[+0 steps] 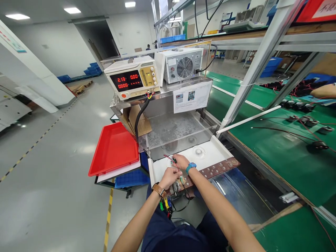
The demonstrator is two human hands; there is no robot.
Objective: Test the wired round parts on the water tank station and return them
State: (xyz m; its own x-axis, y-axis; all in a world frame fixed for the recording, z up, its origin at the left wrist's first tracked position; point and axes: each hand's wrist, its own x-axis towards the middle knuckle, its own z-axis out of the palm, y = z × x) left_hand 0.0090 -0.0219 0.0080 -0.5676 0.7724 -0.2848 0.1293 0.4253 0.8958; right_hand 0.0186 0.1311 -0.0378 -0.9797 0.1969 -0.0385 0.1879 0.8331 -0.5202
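Note:
Over the white tray [210, 149], my two hands are close together. My right hand [181, 162], with a blue band at the wrist, is closed on a small dark part [174, 160] that shows a bit of green. A thin red wire [168, 157] runs out from it. My left hand [170, 177], below and to the left, has its fingertips pinched around the thin wire. Just beside those fingertips is a green clip [181, 180] on a black lead, at the brown strip [216, 169] with rows of metal studs. The wire's exact end is hidden.
A power supply [133, 77] with red digits and a grey fan unit [183, 66] stand on the metal shelf. Left is a red tray [115, 148]. Coloured clips [166, 203] hang below. At right, a green conveyor [288, 150] carries wired black parts; another person's arm [324, 91] reaches in.

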